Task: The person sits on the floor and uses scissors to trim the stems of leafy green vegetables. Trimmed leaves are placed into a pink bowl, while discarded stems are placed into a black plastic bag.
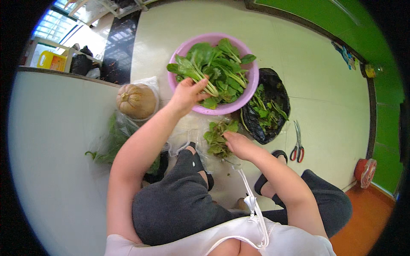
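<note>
My left hand [190,96] grips the pale stems of a leafy green plant [188,68], its leaves pointing up and left. It hovers over a pink plastic basin [213,111] heaped with loose leafy greens [221,72]. Closer to me, my right hand [241,146] has its curled fingers on the right side of a bunch of small, partly browned leaves [217,139]. That bunch lies over clear plastic on the floor between my feet. Just right of the basin, an open black plastic bag [265,137] holds leaf scraps [267,112].
Red-and-black-handled scissors [298,140] lie on the tile floor [326,112] at right. A pumpkin [136,101] and a clear bag of greens [112,140] sit on the left. A red round object [364,172] stands beside the green cabinets [387,124].
</note>
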Action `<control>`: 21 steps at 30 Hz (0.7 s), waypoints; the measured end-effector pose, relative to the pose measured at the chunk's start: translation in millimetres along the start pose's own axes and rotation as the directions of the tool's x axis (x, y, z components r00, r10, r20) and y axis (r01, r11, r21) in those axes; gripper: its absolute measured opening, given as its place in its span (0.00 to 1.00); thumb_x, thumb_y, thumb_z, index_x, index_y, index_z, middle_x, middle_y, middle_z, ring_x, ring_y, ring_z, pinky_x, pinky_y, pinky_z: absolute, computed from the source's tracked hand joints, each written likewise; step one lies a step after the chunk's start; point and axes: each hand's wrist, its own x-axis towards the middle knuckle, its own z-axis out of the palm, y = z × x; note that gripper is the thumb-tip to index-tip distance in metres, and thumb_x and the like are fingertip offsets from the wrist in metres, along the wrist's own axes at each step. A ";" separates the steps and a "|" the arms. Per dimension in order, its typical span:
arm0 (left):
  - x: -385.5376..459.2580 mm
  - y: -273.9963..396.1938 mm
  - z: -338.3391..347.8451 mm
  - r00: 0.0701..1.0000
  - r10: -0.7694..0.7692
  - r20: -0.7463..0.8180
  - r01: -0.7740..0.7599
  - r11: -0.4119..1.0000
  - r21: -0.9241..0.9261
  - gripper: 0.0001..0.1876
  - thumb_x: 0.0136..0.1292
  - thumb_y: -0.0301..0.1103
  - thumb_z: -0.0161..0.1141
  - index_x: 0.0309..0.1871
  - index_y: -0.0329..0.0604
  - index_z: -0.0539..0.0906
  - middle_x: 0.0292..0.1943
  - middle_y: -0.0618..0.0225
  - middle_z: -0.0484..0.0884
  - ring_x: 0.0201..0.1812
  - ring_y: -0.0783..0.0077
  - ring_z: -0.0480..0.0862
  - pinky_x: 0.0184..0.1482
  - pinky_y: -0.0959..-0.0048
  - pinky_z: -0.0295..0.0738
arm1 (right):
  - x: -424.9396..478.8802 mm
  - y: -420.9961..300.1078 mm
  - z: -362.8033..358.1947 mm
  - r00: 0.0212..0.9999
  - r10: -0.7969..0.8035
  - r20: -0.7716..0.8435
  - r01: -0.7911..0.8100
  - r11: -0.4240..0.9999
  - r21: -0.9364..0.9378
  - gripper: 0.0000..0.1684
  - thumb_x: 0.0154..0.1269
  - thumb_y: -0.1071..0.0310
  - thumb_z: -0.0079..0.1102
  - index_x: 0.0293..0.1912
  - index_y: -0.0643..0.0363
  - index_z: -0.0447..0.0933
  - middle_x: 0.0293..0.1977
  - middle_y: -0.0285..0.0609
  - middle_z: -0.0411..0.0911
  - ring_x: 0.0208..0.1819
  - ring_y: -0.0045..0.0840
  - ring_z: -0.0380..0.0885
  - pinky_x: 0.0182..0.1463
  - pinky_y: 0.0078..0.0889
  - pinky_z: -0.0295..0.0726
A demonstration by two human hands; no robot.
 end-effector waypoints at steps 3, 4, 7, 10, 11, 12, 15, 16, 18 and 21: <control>16.5 -3.0 -8.2 0.974 -0.127 -0.188 0.139 0.989 0.051 0.22 0.67 0.32 0.59 0.58 0.30 0.67 0.50 0.58 0.76 0.49 0.65 0.79 0.49 0.69 0.81 | -4.4 12.9 -14.4 0.996 0.033 -0.081 -0.027 0.996 0.081 0.20 0.63 0.73 0.47 0.55 0.62 0.70 0.46 0.58 0.78 0.47 0.50 0.77 0.51 0.48 0.76; 16.8 -7.2 -11.6 0.958 -0.127 -0.258 0.147 0.988 0.056 0.23 0.67 0.32 0.60 0.59 0.29 0.66 0.49 0.58 0.76 0.49 0.65 0.79 0.49 0.69 0.80 | -4.3 18.1 -22.4 0.982 0.090 -0.165 -0.073 0.991 0.109 0.16 0.64 0.72 0.47 0.51 0.60 0.73 0.43 0.55 0.79 0.44 0.49 0.79 0.48 0.50 0.77; 12.7 -22.6 -19.0 0.942 -0.094 -0.324 0.112 0.993 0.037 0.24 0.66 0.30 0.60 0.60 0.30 0.64 0.48 0.60 0.74 0.48 0.67 0.78 0.49 0.69 0.80 | -1.9 61.0 -63.2 0.781 0.359 -0.511 -0.256 0.930 0.262 0.10 0.68 0.65 0.49 0.42 0.59 0.75 0.36 0.55 0.79 0.39 0.49 0.79 0.43 0.46 0.77; 0.8 -36.4 -20.0 0.941 -0.064 -0.333 0.095 0.992 0.077 0.23 0.64 0.27 0.60 0.59 0.33 0.65 0.47 0.63 0.74 0.47 0.69 0.78 0.48 0.71 0.80 | 0.5 121.5 -91.4 0.569 0.540 -0.620 -0.466 0.833 0.298 0.09 0.66 0.68 0.51 0.40 0.61 0.77 0.37 0.54 0.80 0.42 0.47 0.79 0.45 0.42 0.77; -2.9 -38.7 -19.3 0.943 -0.046 -0.330 0.087 0.990 0.111 0.23 0.63 0.26 0.61 0.59 0.33 0.66 0.47 0.63 0.73 0.47 0.70 0.78 0.47 0.71 0.80 | -0.3 138.1 -91.3 0.607 0.577 -0.547 -0.516 0.809 0.281 0.09 0.64 0.67 0.54 0.41 0.61 0.78 0.38 0.55 0.80 0.43 0.47 0.79 0.46 0.42 0.77; -6.9 -41.2 -17.1 0.951 -0.065 -0.304 0.104 0.988 0.112 0.22 0.63 0.26 0.61 0.59 0.35 0.67 0.47 0.64 0.73 0.47 0.70 0.77 0.48 0.71 0.80 | 2.4 151.2 -86.7 0.669 0.563 -0.486 -0.541 0.816 0.201 0.10 0.63 0.66 0.55 0.41 0.60 0.79 0.38 0.54 0.81 0.43 0.46 0.79 0.47 0.42 0.77; -15.8 -46.6 -8.2 0.969 -0.080 -0.233 0.118 0.981 0.152 0.20 0.63 0.26 0.61 0.57 0.38 0.70 0.46 0.66 0.74 0.47 0.72 0.77 0.48 0.71 0.78 | 15.5 171.5 -64.9 0.727 0.619 -0.298 -0.575 0.786 0.228 0.18 0.58 0.61 0.64 0.46 0.60 0.79 0.41 0.50 0.82 0.45 0.43 0.80 0.51 0.40 0.77; -18.8 -49.0 -4.5 0.971 -0.084 -0.222 0.125 0.976 0.179 0.19 0.63 0.26 0.61 0.56 0.40 0.70 0.45 0.68 0.74 0.46 0.73 0.77 0.47 0.72 0.78 | 16.4 172.2 -57.5 0.733 0.612 -0.295 -0.605 0.786 0.126 0.21 0.56 0.60 0.65 0.47 0.62 0.79 0.41 0.51 0.82 0.46 0.42 0.80 0.52 0.39 0.77; -23.7 -50.8 -0.6 0.981 -0.107 -0.164 0.139 0.970 0.200 0.17 0.63 0.28 0.62 0.54 0.42 0.73 0.43 0.71 0.75 0.44 0.76 0.77 0.48 0.73 0.77 | 18.2 171.2 -55.2 0.781 0.592 -0.200 -0.595 0.802 0.050 0.24 0.55 0.59 0.67 0.48 0.64 0.77 0.42 0.52 0.82 0.46 0.42 0.80 0.52 0.38 0.77; -29.8 -50.5 1.4 0.987 -0.120 -0.103 0.142 0.958 0.249 0.17 0.63 0.28 0.62 0.54 0.42 0.73 0.43 0.72 0.76 0.44 0.77 0.77 0.49 0.74 0.76 | 10.9 167.2 -79.2 0.845 0.532 0.051 -0.531 0.825 0.192 0.25 0.54 0.60 0.68 0.49 0.65 0.77 0.43 0.51 0.81 0.45 0.38 0.80 0.49 0.34 0.77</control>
